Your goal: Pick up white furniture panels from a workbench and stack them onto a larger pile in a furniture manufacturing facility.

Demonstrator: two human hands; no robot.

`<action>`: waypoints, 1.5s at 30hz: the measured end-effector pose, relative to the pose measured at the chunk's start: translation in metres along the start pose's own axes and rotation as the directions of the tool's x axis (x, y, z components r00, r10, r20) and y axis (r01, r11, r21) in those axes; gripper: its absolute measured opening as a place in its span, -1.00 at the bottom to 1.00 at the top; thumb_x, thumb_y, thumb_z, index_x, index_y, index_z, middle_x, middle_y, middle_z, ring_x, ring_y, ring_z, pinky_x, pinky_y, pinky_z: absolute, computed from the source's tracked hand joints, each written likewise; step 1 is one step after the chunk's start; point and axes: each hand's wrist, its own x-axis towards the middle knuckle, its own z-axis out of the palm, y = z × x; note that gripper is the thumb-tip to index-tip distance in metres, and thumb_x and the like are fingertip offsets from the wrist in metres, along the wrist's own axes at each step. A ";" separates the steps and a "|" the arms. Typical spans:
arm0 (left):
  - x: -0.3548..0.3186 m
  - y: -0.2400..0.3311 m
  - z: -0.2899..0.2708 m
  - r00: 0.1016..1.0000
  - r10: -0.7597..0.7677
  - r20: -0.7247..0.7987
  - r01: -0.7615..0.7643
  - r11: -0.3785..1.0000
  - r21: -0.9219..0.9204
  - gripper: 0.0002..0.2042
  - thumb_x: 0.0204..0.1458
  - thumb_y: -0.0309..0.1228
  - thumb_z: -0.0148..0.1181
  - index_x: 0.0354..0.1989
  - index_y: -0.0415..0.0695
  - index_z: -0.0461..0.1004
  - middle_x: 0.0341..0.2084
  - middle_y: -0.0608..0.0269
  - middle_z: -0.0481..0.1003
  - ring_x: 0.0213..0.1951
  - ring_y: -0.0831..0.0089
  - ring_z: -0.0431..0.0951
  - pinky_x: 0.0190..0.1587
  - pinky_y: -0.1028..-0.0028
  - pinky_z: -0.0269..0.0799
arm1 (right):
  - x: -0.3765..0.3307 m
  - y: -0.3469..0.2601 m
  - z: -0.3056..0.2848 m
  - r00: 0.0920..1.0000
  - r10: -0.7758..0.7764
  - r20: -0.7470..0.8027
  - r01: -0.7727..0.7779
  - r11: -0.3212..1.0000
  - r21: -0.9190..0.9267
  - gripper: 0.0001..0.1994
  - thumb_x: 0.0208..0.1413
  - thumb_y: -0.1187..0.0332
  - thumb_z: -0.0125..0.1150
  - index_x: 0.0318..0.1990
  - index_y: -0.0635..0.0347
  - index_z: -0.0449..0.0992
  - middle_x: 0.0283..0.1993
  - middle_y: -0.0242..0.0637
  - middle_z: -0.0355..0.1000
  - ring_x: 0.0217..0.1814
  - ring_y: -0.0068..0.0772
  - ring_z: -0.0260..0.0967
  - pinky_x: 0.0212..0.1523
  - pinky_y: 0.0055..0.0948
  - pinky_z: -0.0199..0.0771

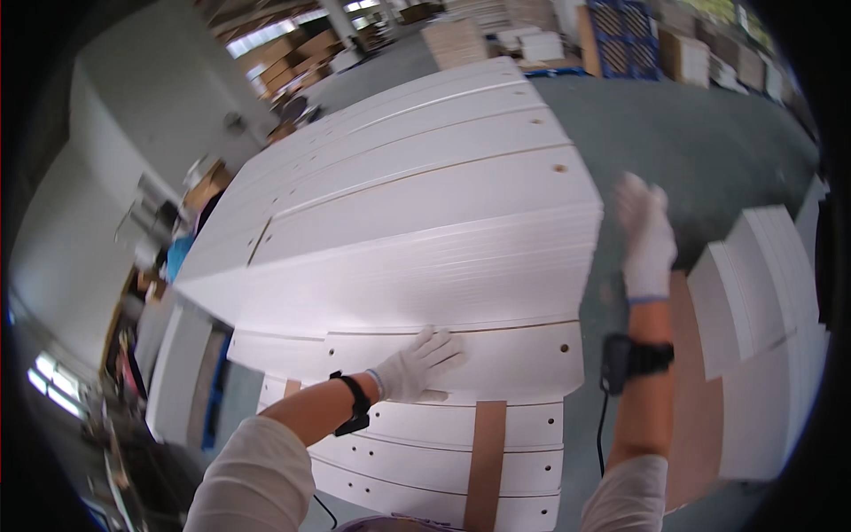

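My left hand [415, 363], in a white knit glove, lies with fingers spread on a white drilled panel [514, 359]. That panel is at the near foot of a tall stack of white panels [425, 186]. My right hand [644, 232], gloved too, is raised just past the stack's right side, apart from it. It is a little blurred, its fingers look stretched out, and nothing shows in it. Below the left hand are more white panels [399, 448] with dark holes, crossed by a brown strip [485, 461].
White boards [753, 293] stand at the right beside a brown board [691, 399]. On the left are another white stack [173, 381] and assorted clutter. Far back, blue pallets [623, 40] and cardboard boxes [297, 62] stand on the grey-green floor [700, 133].
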 end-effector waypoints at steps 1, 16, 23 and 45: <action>-0.001 -0.001 0.000 1.000 -0.019 0.018 0.019 1.000 -0.001 -0.20 0.03 0.04 0.25 0.36 -0.15 0.13 0.35 -0.06 0.09 0.40 -0.05 0.01 0.43 -0.08 -0.20 | -0.017 -0.005 -0.001 0.993 -0.102 -0.059 0.101 0.994 -0.030 -0.42 0.43 0.08 -0.40 0.32 0.40 0.25 0.37 0.04 0.23 0.47 -0.12 0.11 0.50 -0.24 -0.06; -0.150 0.029 0.019 0.917 -0.011 -0.398 -0.026 0.996 -0.087 -0.26 0.11 0.13 0.10 0.33 -0.17 0.21 0.30 -0.04 0.23 0.38 0.01 0.13 0.42 -0.05 -0.11 | -0.299 0.097 0.185 0.784 -0.096 0.613 0.511 0.661 -0.550 -0.72 0.24 0.42 0.05 0.06 0.33 0.47 0.06 -0.02 0.47 0.14 -0.05 0.41 0.17 -0.25 0.39; -0.439 -0.033 0.035 0.750 -0.427 -0.505 0.398 0.901 -0.172 -0.31 0.12 0.05 0.15 0.27 -0.24 0.26 0.24 -0.14 0.29 0.33 -0.12 0.21 0.38 -0.07 -0.01 | -0.396 0.208 0.346 0.730 0.029 0.683 0.630 0.360 -0.688 -0.69 0.24 0.32 0.07 0.07 0.24 0.48 0.11 -0.07 0.44 0.20 0.04 0.33 0.19 -0.18 0.36; -0.769 -0.178 0.176 0.081 -0.887 -0.455 0.379 0.450 -0.809 -0.35 0.18 -0.11 0.13 0.31 -0.32 0.20 0.24 -0.31 0.26 0.32 -0.25 0.19 0.38 -0.04 -0.01 | -0.511 0.445 0.561 0.276 0.520 0.809 0.948 -0.285 -0.140 -0.20 0.05 -0.06 0.28 0.34 0.23 0.18 0.28 0.03 0.22 0.28 0.13 0.17 0.24 0.02 0.20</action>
